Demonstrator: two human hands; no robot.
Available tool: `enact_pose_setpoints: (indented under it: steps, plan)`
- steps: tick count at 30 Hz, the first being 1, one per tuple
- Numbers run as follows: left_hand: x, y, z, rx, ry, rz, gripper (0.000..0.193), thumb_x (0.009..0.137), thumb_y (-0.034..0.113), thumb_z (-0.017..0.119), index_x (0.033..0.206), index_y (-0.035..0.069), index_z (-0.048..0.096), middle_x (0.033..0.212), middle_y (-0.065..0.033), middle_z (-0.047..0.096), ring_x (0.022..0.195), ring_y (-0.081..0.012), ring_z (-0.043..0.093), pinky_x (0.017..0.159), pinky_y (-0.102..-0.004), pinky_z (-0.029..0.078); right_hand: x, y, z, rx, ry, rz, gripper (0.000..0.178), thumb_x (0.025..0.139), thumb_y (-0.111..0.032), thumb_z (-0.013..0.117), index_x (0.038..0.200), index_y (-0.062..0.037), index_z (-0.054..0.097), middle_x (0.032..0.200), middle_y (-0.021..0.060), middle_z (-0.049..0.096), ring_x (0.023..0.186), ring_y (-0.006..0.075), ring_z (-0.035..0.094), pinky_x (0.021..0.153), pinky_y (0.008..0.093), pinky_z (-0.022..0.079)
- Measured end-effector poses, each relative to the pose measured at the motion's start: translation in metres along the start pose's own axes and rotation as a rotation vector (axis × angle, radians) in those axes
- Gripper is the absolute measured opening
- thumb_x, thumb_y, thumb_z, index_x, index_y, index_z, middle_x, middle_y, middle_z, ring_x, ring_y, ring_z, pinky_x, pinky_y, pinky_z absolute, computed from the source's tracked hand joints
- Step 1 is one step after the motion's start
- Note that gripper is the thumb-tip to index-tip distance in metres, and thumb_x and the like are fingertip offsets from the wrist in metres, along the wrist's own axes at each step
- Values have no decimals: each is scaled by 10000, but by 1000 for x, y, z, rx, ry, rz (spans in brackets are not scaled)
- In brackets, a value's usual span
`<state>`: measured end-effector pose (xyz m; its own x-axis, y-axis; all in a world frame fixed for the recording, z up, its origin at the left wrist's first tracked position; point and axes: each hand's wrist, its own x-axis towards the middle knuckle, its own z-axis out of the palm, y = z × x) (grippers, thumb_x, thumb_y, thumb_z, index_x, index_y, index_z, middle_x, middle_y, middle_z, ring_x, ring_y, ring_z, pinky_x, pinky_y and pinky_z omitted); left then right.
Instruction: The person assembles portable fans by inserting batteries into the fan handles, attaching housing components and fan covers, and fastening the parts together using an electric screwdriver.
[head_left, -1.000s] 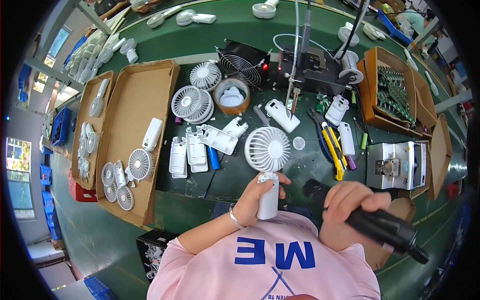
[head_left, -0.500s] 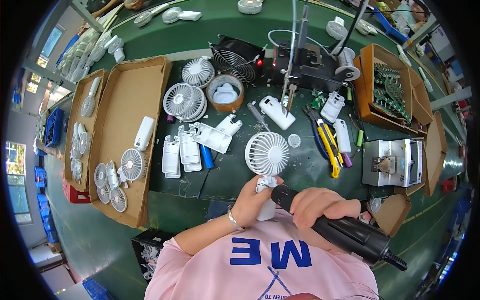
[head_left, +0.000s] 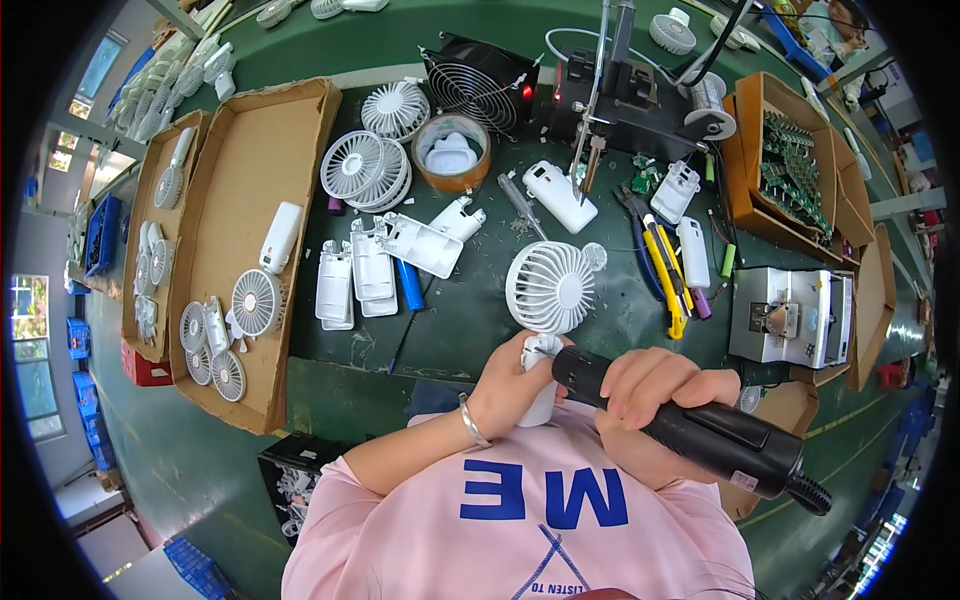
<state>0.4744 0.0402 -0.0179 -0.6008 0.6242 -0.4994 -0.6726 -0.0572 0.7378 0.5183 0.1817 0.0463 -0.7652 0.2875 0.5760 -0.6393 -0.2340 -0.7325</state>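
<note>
A white handheld fan [head_left: 550, 287] with a round slotted head is held close to my body, its head pointing away from me over the bench. My left hand [head_left: 510, 388] is wrapped round its handle just below the neck. In my right hand [head_left: 668, 385] lies a black electric screwdriver [head_left: 725, 435], gripped along its barrel. The driver's nose meets the fan at the neck joint, beside my left fingers; its bit tip is too small to make out. A small clear disc [head_left: 594, 257] shows at the right edge of the fan head.
White handle shells [head_left: 375, 275] and stacked fan grilles [head_left: 352, 165] lie left on the green bench. Cardboard trays [head_left: 260, 130] hold fan parts. Cutter [head_left: 668, 283], pliers [head_left: 640, 240] and a metal fixture [head_left: 790, 318] stand right; a soldering stand [head_left: 640, 100] and black cooling fan [head_left: 478, 85] are behind.
The bench appears shifted slightly upward in the picture. The fan and screwdriver have moved a little to the right together, both still held, with the driver's nose still at the neck.
</note>
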Motion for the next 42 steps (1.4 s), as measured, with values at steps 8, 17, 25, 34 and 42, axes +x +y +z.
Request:
enact_pose_setpoints:
  steps: [8,17,25,34,42]
  plan:
    - [5,0,-1,-138,-29,-75,223,881,107,529,1083,13,523,942,-105,597,765,-164,626,688,-294,525,-5,-1,-5,-102,15,-164,237,881,-191,556,965,-58,379,746,161,578,608,282,572,583,436,485]
    - [2,1,2,-280,-66,28,235,826,27,577,1059,40,545,986,-78,618,822,-120,579,747,-271,478,-6,-9,-13,66,-25,-110,384,913,-393,487,1046,-44,396,812,193,575,602,291,557,590,453,466]
    - [-6,-1,3,-108,-4,49,238,833,37,583,1069,39,555,879,-21,604,783,-84,560,696,-245,455,-8,0,-5,-5,92,-71,416,888,-464,526,959,-71,410,702,128,561,514,238,513,495,379,435]
    - [-1,13,9,-285,11,-22,316,831,43,562,1138,-7,504,973,-101,618,833,-155,597,723,-279,487,9,-4,-43,-277,65,-358,295,780,-59,670,979,-5,460,741,152,593,619,255,590,573,409,519]
    - [4,7,-8,-444,-262,34,669,851,444,429,1316,-36,389,905,-93,558,822,-192,521,763,-322,434,31,2,-141,-488,861,-325,330,789,69,552,1086,-47,465,1049,86,537,1047,210,511,996,381,346]
